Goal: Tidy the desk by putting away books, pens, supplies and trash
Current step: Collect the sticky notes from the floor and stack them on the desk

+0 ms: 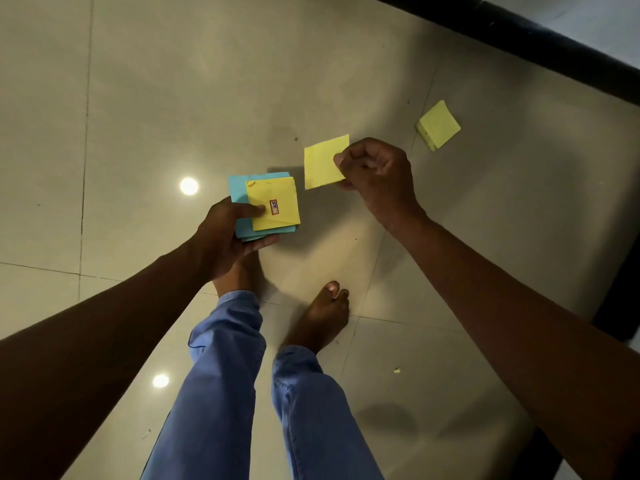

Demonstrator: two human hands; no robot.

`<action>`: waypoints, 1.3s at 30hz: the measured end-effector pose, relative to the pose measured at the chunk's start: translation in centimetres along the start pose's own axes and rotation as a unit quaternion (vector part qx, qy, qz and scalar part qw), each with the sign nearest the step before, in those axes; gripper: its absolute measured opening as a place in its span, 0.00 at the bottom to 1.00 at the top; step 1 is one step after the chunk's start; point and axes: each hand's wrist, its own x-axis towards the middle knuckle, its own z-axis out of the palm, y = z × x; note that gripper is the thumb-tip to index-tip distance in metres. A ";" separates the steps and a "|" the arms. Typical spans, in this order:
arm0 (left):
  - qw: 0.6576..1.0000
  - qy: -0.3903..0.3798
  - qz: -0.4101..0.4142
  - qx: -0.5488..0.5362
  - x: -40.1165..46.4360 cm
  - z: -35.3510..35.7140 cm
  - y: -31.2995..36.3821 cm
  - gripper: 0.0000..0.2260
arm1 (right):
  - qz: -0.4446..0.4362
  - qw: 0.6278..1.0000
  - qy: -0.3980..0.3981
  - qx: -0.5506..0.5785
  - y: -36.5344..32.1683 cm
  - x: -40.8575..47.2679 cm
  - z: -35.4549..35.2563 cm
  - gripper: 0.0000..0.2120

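I look straight down at a tiled floor. My left hand grips a stack of sticky notes, blue sheets underneath and a yellow sheet with a small red and blue label on top. My right hand pinches a single yellow sticky note by its right edge, a little to the right of and above the stack. A thicker yellow sticky note pad lies on the floor further right, apart from both hands.
Beige floor tiles reflect two ceiling lights. A dark strip runs along the upper right. My bare feet and blue trouser legs stand below the hands. A tiny yellow paper scrap lies at lower right.
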 end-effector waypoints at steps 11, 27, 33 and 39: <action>0.998 -0.050 -0.016 0.027 -0.5 2.4 0.7 0.18 | -0.011 0.985 -0.112 -0.132 0.7 0.9 0.1 0.08; 0.993 -0.107 -0.047 0.012 -0.4 5.7 2.5 0.20 | -0.027 0.984 0.009 -0.177 2.2 1.3 0.8 0.03; 0.992 -0.083 0.013 0.091 0.6 6.9 2.6 0.16 | -0.047 0.983 0.020 -0.177 2.0 1.8 1.1 0.03; 0.995 -0.077 0.014 0.057 1.9 7.0 2.4 0.16 | 0.002 0.974 0.088 -0.211 3.8 3.9 -1.6 0.05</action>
